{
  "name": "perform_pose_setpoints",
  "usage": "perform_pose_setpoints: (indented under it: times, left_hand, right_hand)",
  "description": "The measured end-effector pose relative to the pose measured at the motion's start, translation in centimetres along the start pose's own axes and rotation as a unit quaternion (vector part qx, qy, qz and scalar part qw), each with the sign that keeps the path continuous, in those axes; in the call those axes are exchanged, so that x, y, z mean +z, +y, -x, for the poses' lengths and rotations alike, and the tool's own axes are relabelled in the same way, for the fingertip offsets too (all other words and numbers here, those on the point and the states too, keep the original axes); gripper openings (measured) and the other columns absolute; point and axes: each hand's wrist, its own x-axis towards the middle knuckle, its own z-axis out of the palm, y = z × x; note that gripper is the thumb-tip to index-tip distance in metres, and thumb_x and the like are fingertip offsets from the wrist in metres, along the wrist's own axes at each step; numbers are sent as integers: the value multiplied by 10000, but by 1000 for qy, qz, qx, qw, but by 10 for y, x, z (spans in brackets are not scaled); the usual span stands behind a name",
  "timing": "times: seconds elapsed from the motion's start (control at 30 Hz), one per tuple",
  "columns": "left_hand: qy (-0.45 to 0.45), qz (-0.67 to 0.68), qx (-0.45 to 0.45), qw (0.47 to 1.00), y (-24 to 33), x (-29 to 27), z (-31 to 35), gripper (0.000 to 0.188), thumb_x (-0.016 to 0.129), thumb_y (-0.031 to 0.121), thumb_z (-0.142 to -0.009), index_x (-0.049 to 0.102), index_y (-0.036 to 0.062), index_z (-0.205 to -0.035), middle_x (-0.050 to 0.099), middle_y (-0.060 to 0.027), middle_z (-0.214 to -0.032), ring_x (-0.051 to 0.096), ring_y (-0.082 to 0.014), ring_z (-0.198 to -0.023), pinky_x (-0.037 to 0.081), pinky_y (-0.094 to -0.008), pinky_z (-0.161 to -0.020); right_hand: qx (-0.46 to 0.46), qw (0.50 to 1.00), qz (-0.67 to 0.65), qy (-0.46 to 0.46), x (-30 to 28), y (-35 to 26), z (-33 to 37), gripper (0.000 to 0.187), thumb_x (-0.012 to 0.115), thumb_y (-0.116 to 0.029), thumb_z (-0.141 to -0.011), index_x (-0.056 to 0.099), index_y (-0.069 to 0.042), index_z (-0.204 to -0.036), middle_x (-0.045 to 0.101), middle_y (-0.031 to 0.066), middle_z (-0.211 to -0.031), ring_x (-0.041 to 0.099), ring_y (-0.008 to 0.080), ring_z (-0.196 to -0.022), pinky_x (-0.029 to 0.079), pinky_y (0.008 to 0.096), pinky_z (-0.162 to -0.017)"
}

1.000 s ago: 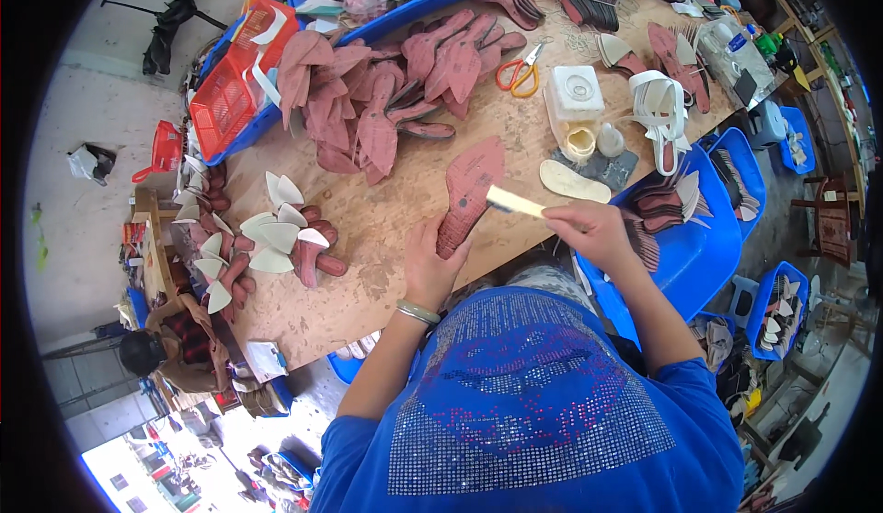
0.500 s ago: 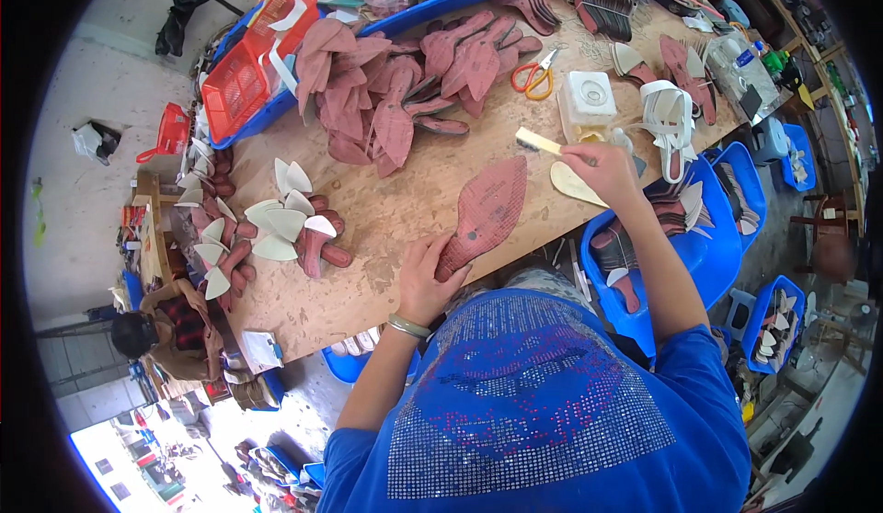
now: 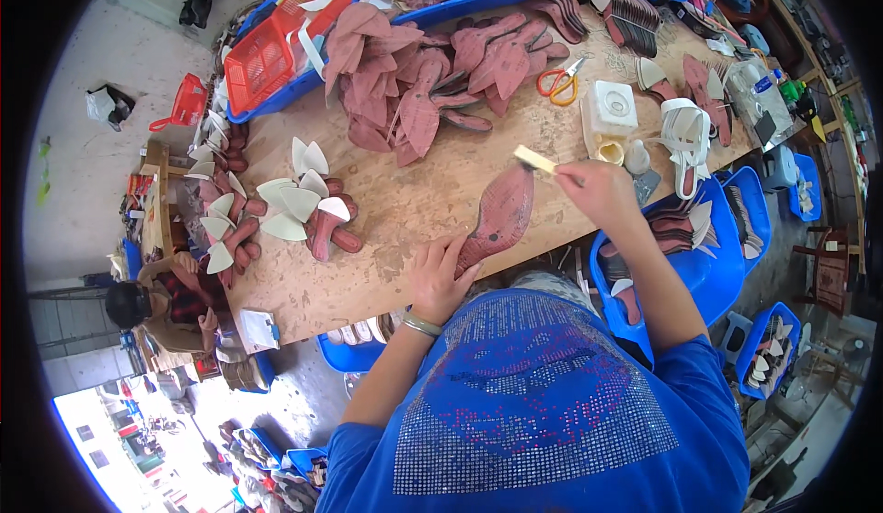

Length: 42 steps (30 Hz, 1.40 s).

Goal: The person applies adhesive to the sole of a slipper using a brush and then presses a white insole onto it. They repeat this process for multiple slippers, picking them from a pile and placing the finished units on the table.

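On the wooden table's near side lies a reddish insole (image 3: 504, 211), its narrow end toward me and its wide tip pointing away. My left hand (image 3: 440, 279) grips the narrow end, thumb and fingers on its edges. A small brush (image 3: 535, 160) with a pale handle and dark bristles is pinched in my right hand (image 3: 600, 199). The bristles are at the insole's far tip, where the surface looks shiny. Beyond my right hand stands a white square plastic container (image 3: 610, 108) with a round opening low on its near side. My right fingertips are partly hidden by the hand.
A pile of reddish insoles (image 3: 418, 113) covers the table's back. Insoles with white tips (image 3: 299, 202) lie at left. Orange-handled scissors (image 3: 556, 87), white straps (image 3: 684, 125) and a blue bin (image 3: 722, 283) are farther right. A co-worker (image 3: 173, 306) sits at far left.
The brush has come over the insole's tip, which now looks shiny. The cream-coloured piece that lay beneath my right hand no longer shows. My left hand keeps its grip.
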Motion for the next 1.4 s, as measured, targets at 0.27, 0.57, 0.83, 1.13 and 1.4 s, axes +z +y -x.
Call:
perform_pose_setpoints:
  times: [0.27, 0.57, 0.83, 1.13, 1.4]
  left_hand:
    - [27, 2, -36, 999, -9, 4, 8, 544, 817, 198, -659, 614, 44, -1139, 577, -125, -1014, 545, -322, -925, 461, -418, -803]
    - [29, -11, -45, 998, -23, -3, 19, 549, 822, 204, -664, 603, 41, -1139, 574, -128, -1032, 540, -332, -925, 454, -424, -798]
    - [36, -14, -74, 997, -31, -8, 27, 547, 816, 232, -678, 600, 34, -1140, 574, -135, -1040, 544, -331, -929, 457, -425, -797]
    - [26, 30, -112, 993, -45, -19, 44, 551, 770, 215, -717, 578, 48, -1205, 571, -133, -1112, 531, -337, -996, 426, -446, -882]
    - [178, 150, -345, 909, -120, 7, 95, 421, 620, 158, -890, 521, -25, -1256, 537, -130, -1061, 528, -258, -942, 443, -358, -844]
  right_hand:
    - [-62, 993, -100, -26, -11, -57, 10, 126, 653, -204, -817, 714, -129, -899, 666, 107, -776, 642, 295, -673, 507, 405, -589]
    - [-29, 999, -23, 19, 5, -32, -12, 125, 630, -220, -820, 702, -119, -814, 650, 122, -711, 635, 319, -648, 491, 433, -574]
    - [-22, 995, 83, -57, 22, -43, -28, 136, 678, -198, -799, 727, -124, -901, 657, 113, -732, 646, 300, -664, 505, 411, -584]
    - [-53, 996, -43, -51, 40, -56, -38, 169, 668, -229, -828, 723, -108, -932, 678, 132, -786, 656, 308, -709, 507, 408, -615]
    - [42, 995, -53, -76, 50, -30, -38, 213, 679, -227, -849, 725, -83, -999, 706, 133, -855, 673, 229, -721, 499, 304, -673]
